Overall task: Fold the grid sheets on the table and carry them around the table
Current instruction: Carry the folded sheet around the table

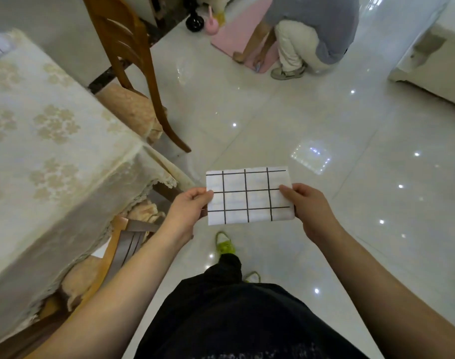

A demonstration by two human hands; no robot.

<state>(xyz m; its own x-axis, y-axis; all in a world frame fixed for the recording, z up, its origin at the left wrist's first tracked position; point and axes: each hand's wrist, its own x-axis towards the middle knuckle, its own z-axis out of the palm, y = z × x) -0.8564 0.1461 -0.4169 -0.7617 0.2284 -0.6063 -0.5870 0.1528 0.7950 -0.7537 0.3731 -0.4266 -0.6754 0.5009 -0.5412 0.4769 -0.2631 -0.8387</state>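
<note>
Two hands are holding a folded grid sheet over the floor.

The left hand [189, 206] is pinching the left edge of the grid sheet [248, 196], and the right hand [308, 206] is pinching the right edge. The sheet is staying flat in the air, maybe more than one layer thick. The bench [47, 141] with its flowery cloth is sitting off to the left.

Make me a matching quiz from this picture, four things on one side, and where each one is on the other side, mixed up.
Things:
1. grid sheet
2. table
3. pink mat
4. green shoe

Places:
A. on the floor under the crouching person
B. on the near floor, below the sheet
C. between the left hand and right hand
D. at the left, under a cream cloth

Pairs: 1-C, 2-D, 3-A, 4-B
</note>
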